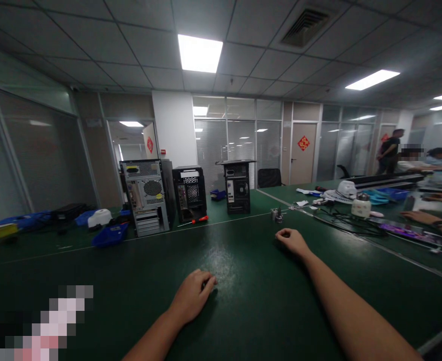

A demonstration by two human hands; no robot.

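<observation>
You are holding your two hands well apart over the green bench (243, 311), and everything here is being placed from the flat-topped black case (238, 188). Your left hand (192, 296) is curling its fingers in front of that case and a little to its left; whether it is gripping anything, I cannot tell. Your right hand (293, 243) is bending its fingers in toward the thumb, in front of the case and to its right, and its grip is also staying unclear. The small metal parts (277, 215) are standing to the right of the case, near your right hand. An open black case (189, 193) is standing to the left, with a red-handled screwdriver (200, 220) lying before it, and a tall grey case (147, 195) is standing farther left. A white jar (361, 204) is sitting well to the right.
</observation>
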